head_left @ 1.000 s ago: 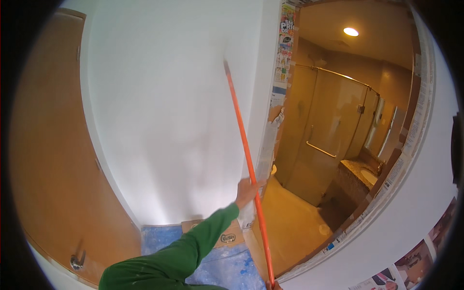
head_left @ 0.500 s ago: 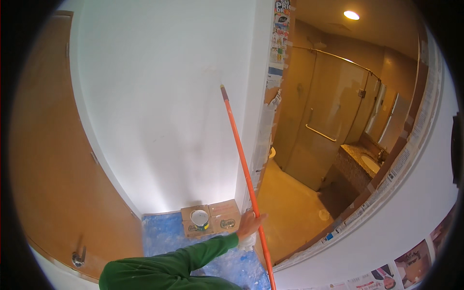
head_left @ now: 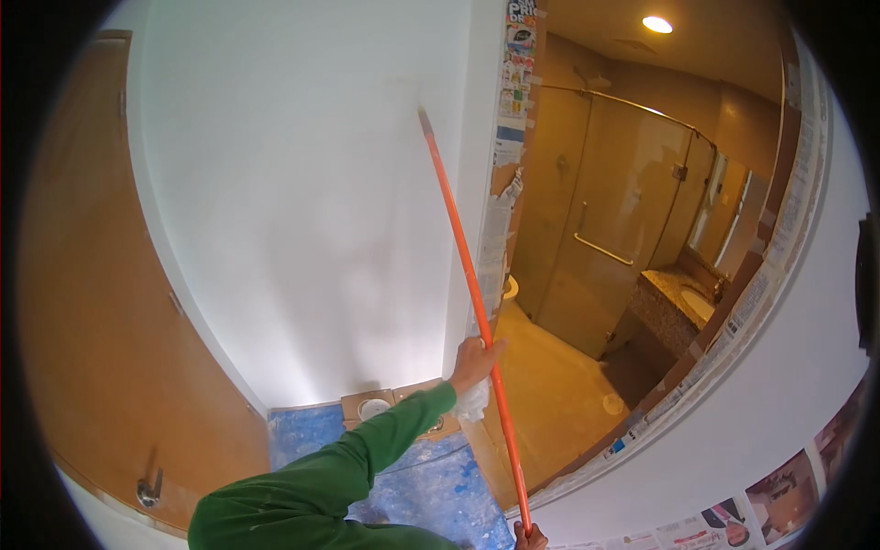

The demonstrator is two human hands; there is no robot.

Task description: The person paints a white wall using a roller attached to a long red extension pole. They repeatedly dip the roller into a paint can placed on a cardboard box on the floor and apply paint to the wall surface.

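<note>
A long orange pole (head_left: 466,261) slants up in front of the white wall (head_left: 302,165). Its darker upper tip is blurred, and I cannot tell whether it touches the wall. My left hand (head_left: 475,361), in a green sleeve, is closed around the pole below its middle. Something white and crumpled, cloth or paper, shows just under that hand (head_left: 473,401). At the bottom edge my right hand (head_left: 530,537) grips the pole's lower part; only its fingers show. Partly behind my left forearm, a paint can (head_left: 373,409) stands on flattened cardboard (head_left: 351,414).
Blue paint-spotted sheeting (head_left: 431,490) covers the floor. A brown door (head_left: 101,275) with a lever handle is at left. On the right, a doorway edged with taped newspaper (head_left: 513,137) opens on a bathroom with a glass shower door (head_left: 610,220) and stone washbasin counter (head_left: 665,298).
The pole has risen along the wall, and my left hand has moved up with it. My right hand has come into view at the bottom. My left sleeve now covers part of the cardboard.
</note>
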